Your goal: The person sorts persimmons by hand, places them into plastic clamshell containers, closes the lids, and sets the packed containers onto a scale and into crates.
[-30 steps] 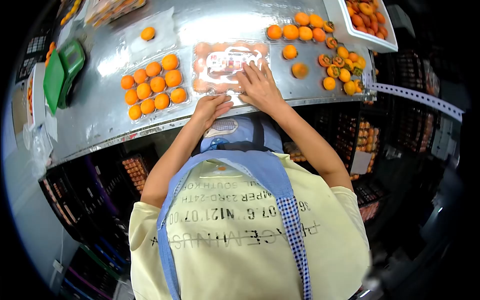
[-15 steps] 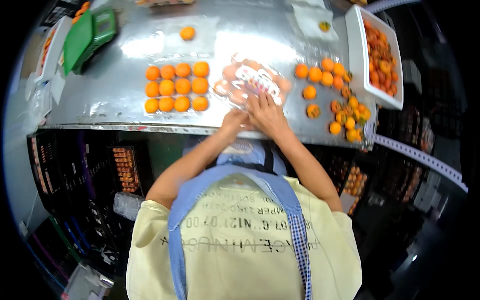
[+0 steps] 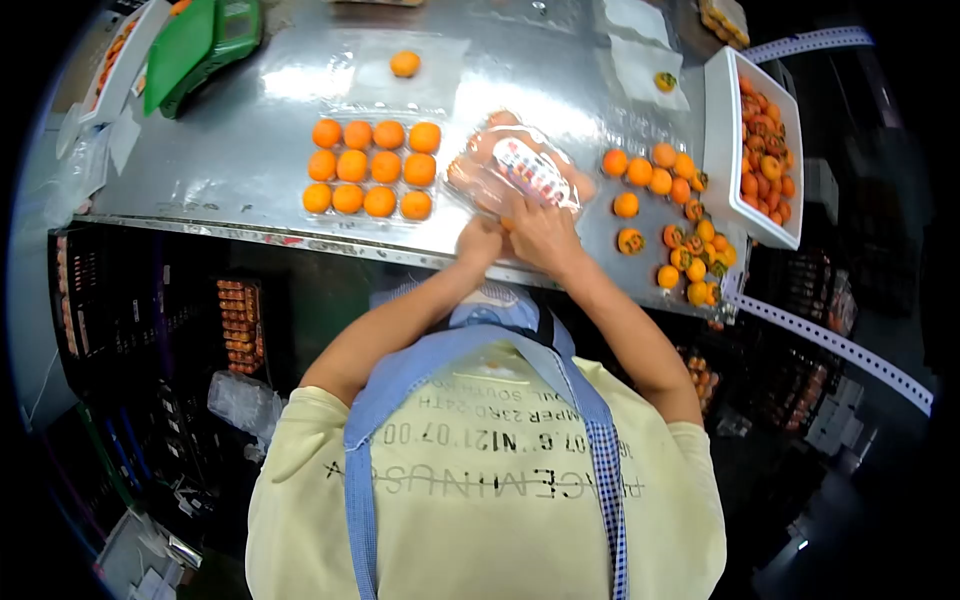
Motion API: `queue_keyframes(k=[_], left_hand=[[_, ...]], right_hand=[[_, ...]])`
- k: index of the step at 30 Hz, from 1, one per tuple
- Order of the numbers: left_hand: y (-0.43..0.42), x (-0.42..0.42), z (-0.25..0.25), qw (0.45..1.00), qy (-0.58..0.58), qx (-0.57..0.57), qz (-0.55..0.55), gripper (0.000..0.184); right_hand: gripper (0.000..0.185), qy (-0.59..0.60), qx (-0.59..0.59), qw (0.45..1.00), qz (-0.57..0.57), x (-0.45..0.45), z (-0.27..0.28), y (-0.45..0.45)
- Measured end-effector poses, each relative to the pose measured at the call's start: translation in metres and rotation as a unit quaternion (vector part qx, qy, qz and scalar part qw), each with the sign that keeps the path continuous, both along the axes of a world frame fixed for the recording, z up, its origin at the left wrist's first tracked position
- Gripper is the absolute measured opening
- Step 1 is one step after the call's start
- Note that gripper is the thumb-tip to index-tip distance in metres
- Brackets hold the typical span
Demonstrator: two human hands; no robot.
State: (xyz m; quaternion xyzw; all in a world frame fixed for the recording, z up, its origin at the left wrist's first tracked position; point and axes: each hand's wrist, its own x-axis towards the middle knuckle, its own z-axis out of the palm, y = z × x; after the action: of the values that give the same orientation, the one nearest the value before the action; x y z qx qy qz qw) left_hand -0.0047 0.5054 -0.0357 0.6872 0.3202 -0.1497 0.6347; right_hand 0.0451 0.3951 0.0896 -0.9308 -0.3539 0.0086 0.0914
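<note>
A clear plastic pack of fruit with a printed label lies on the metal table in front of me. My right hand has its fingers bent over the pack's near edge, just below the label. Close beside it, my left hand is closed at the near left corner of the pack. Both hands seem to grip the plastic there; the fingertips are partly hidden. To the left, a clear tray holds rows of orange persimmons. Loose persimmons lie to the right.
A white box full of persimmons stands at the right table edge. A green scale sits at the back left. One persimmon rests on a clear lid or sheet behind the tray. Dark crates are stacked below the table.
The view has shifted and turned slightly. My right hand has slid from the label down to the pack's near edge. My left hand stays by the near corner.
</note>
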Motion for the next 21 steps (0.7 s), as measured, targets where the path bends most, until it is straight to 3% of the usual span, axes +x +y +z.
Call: queue_keyframes(k=[2,4,6,11,15,21], left_hand=[[-0.002,-0.001,-0.003,0.997,-0.006,-0.076,0.02,0.008],[0.002,0.005,0.034,0.979,0.029,-0.187,0.073,0.008],[0.004,0.008,0.043,0.976,0.03,-0.202,0.081,0.008],[0.001,0.014,0.054,0.975,0.036,-0.204,0.083,0.01],[-0.001,0.015,0.056,0.98,0.035,-0.176,0.088,0.011],[0.006,0.016,0.06,0.975,0.063,-0.204,0.057,0.013]], right_hand=[[0.035,0.028,-0.007,1.0,-0.006,0.002,0.009,-0.001],[0.034,-0.076,0.109,0.991,0.014,0.011,0.037,0.001],[0.034,-0.086,0.157,0.984,0.009,0.023,0.054,-0.002],[0.036,0.046,0.088,0.994,-0.038,0.052,0.055,-0.036],[0.028,-0.049,0.172,0.976,-0.121,0.082,0.079,-0.053],[0.022,-0.139,0.074,0.978,-0.133,0.165,0.074,-0.072]])
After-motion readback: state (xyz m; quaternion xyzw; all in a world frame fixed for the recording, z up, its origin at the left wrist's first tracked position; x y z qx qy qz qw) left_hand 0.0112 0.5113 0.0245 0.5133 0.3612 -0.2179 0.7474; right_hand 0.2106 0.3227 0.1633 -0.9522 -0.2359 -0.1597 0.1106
